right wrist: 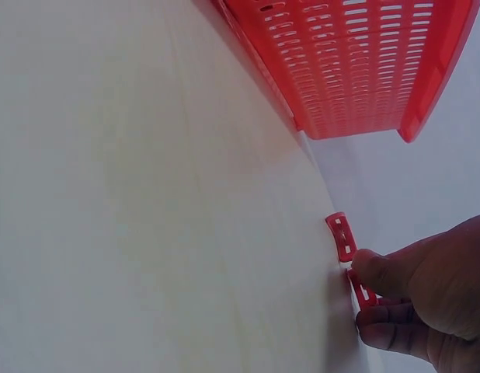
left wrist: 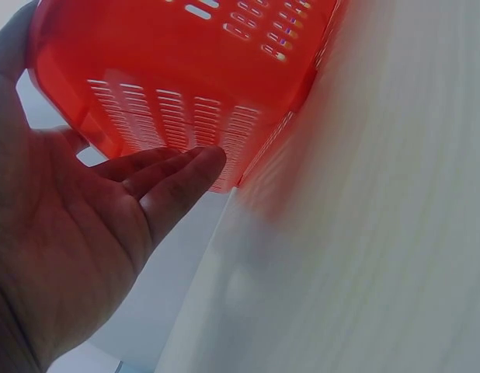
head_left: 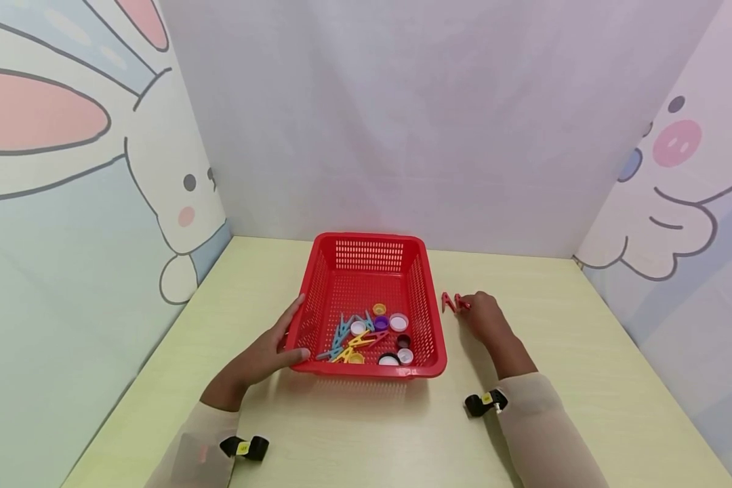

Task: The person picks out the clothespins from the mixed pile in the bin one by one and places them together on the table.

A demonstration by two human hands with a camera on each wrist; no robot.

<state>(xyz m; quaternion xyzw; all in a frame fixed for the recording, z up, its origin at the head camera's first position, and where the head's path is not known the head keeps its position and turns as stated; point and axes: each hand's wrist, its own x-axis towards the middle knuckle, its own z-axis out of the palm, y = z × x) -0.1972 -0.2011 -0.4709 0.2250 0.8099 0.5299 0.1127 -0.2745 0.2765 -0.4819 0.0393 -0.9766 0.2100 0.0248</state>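
My left hand [head_left: 267, 354] holds the near left corner of a red plastic basket [head_left: 437, 359], its thumb over the rim and its fingers along the outer wall. To the right of the basket, my right hand [head_left: 486, 322] pinches a red clothespin [right wrist: 363, 291] between thumb and fingers, at the table surface. A second red clothespin [head_left: 447, 302] stands just left of it. Inside the basket lie several blue clothespins [head_left: 339, 332], yellow clothespins [head_left: 358, 340] and a red clothespin [head_left: 378, 337].
Bottle caps share the basket, among them a purple cap [head_left: 381, 323], a pink-rimmed cap [head_left: 398, 322], a dark brown cap [head_left: 403, 341] and a yellow cap [head_left: 379, 309]. The pale wooden table [head_left: 366, 434] meets a plain back curtain [head_left: 378, 135] and printed side curtains.
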